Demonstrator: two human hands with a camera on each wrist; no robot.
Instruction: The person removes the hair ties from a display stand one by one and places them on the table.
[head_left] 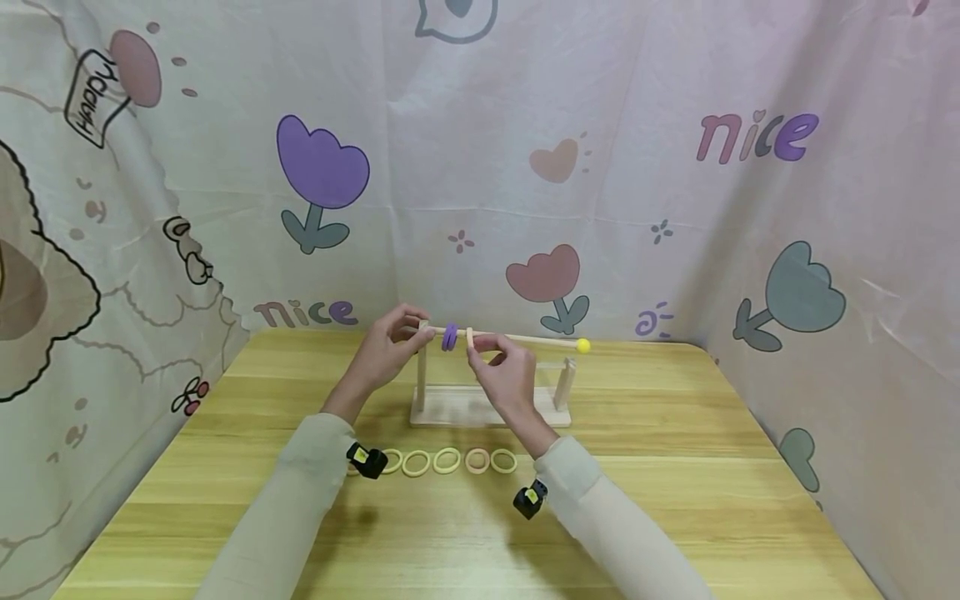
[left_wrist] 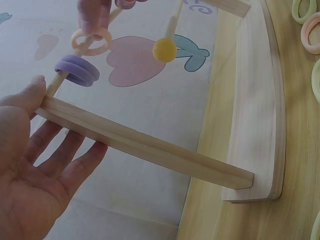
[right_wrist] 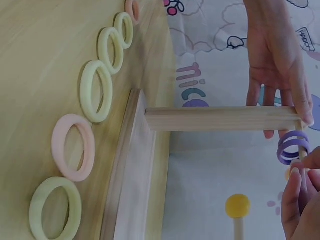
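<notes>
Wooden table (head_left: 435, 533), pale backdrop (head_left: 465, 150), printed purple tulip (head_left: 324, 171)

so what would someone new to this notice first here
Probably the vivid purple rings on the thin rod between the left hand and right hand, plus the yellow ball at the rod's right end. Next, the row of pale rings on the table before the wooden stand. Behind, a big purple tulip on the cloth, left of centre, also stands out.

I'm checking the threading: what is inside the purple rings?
A wooden rod runs through the purple rings. The bit of it behind their bands is covered and cannot be seen.
</notes>
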